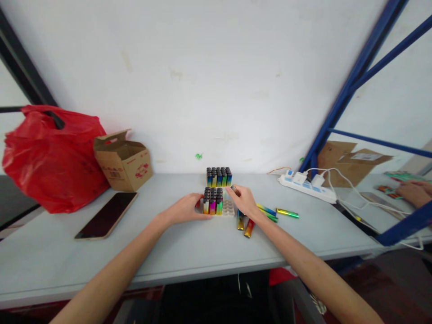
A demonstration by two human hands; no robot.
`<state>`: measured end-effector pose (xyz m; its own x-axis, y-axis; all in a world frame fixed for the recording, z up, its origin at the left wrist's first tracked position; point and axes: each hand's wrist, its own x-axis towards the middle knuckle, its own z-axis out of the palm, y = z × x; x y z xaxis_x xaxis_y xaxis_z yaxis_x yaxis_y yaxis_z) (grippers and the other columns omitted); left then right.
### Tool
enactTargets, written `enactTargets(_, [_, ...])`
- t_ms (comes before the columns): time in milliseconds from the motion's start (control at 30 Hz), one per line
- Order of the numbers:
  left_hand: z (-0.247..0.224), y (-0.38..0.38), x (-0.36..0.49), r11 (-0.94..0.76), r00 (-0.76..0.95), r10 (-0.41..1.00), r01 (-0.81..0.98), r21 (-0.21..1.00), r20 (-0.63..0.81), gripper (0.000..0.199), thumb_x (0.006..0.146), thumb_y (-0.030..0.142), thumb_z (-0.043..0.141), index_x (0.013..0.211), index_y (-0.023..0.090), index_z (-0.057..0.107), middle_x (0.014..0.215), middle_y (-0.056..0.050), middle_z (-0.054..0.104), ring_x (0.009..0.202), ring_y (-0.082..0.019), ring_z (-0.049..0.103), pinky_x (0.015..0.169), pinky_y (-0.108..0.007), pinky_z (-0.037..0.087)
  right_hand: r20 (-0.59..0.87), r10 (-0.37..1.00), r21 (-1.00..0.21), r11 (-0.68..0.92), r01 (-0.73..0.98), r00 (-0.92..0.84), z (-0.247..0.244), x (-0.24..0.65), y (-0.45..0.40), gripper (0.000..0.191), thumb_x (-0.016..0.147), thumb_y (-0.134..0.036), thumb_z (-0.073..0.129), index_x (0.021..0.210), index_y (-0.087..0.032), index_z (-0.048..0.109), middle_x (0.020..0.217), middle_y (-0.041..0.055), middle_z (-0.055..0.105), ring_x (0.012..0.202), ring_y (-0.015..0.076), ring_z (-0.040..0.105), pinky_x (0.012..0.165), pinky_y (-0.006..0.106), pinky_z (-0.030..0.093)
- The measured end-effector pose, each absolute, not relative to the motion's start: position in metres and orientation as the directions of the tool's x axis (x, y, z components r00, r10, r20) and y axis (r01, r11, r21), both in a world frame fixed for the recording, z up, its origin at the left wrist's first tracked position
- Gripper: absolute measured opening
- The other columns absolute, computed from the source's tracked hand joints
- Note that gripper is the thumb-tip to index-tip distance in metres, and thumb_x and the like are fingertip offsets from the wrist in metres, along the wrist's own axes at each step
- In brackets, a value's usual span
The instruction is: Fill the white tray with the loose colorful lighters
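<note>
A white tray [228, 208] holds several upright lighters [212, 202] on its left part, while sockets at its right show bare. My left hand [187, 208] is curved around the tray's left side, thumb and fingers apart, touching its edge. Over the back right of the tray, my right hand [243, 199] has its fingers pinched on a dark-topped lighter [233, 188], mostly hidden by the fingers. Behind stands a full block of lighters [219, 178]. Several loose lighters lie beside and partly under my right wrist, among them a red and gold one [249, 228] and a green-yellow one [287, 213].
On the left are a red plastic bag [57, 157], an open cardboard box [124, 164] and a phone [106, 216]. A power strip [307, 188] with cables lies at the right, near a blue metal frame [337, 108]. Another person's hands [416, 193] show at the far right.
</note>
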<state>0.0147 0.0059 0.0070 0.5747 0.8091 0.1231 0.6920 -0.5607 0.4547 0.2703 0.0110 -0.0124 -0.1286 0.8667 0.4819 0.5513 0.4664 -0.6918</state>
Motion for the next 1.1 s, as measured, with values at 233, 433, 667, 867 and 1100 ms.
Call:
enactTargets(233, [0.005, 0.007, 0.014, -0.559, 0.567, 0.812, 0.683, 0.469, 0.142, 0.056, 0.073, 0.068, 0.075, 0.098, 0.018, 0.068, 0.087, -0.004, 0.071, 0.073, -0.022, 0.063, 0.065, -0.031, 0.044, 0.494, 0.86, -0.689, 0.477, 0.546, -0.128, -0.015, 0.272, 0.012, 0.039, 0.093, -0.046, 0.047, 0.063, -0.024, 0.035, 0.056, -0.0055, 0.038, 0.056, 0.0123, 0.036, 0.058, 0.029, 0.025])
enactTargets(433, [0.004, 0.007, 0.013, -0.567, 0.571, 0.808, 0.686, 0.455, 0.145, 0.058, 0.074, 0.07, 0.074, 0.099, 0.018, 0.067, 0.088, -0.004, 0.071, 0.074, -0.022, 0.064, 0.066, -0.031, 0.045, 0.515, 0.83, -0.649, 0.541, 0.536, -0.215, -0.014, 0.273, 0.012, 0.038, 0.105, -0.053, 0.041, 0.081, -0.024, 0.045, 0.07, -0.0036, 0.051, 0.067, 0.0157, 0.049, 0.066, 0.028, 0.037])
enactTargets(667, [-0.003, 0.014, 0.008, -0.556, 0.579, 0.809, 0.696, 0.454, 0.104, 0.06, 0.077, 0.075, 0.071, 0.098, 0.019, 0.065, 0.092, -0.005, 0.071, 0.079, -0.025, 0.066, 0.07, -0.032, 0.047, 0.523, 0.793, -0.523, 0.587, 0.618, -0.312, -0.014, 0.282, 0.019, 0.045, 0.108, -0.054, 0.04, 0.075, -0.024, 0.047, 0.071, -0.0009, 0.054, 0.069, 0.0173, 0.052, 0.069, 0.028, 0.04])
enactTargets(867, [-0.005, 0.018, 0.004, -0.528, 0.558, 0.825, 0.708, 0.47, 0.086, 0.061, 0.073, 0.077, 0.073, 0.093, 0.019, 0.064, 0.091, -0.006, 0.071, 0.081, -0.026, 0.066, 0.07, -0.033, 0.048, 0.443, 0.825, -0.525, 0.555, 0.645, -0.35, -0.02, 0.287, 0.025, 0.038, 0.109, -0.045, 0.045, 0.08, -0.022, 0.053, 0.075, 0.0017, 0.068, 0.071, 0.0178, 0.062, 0.071, 0.028, 0.04])
enactTargets(1100, [-0.002, 0.017, 0.006, -0.521, 0.569, 0.819, 0.685, 0.51, 0.072, 0.057, 0.073, 0.07, 0.075, 0.096, 0.018, 0.067, 0.092, -0.006, 0.071, 0.081, -0.025, 0.065, 0.071, -0.033, 0.048, 0.434, 0.768, -0.453, 0.638, 0.623, -0.471, -0.023, 0.288, 0.028, 0.026, 0.107, -0.034, 0.054, 0.083, -0.021, 0.054, 0.079, 0.0023, 0.069, 0.072, 0.0174, 0.061, 0.071, 0.028, 0.041])
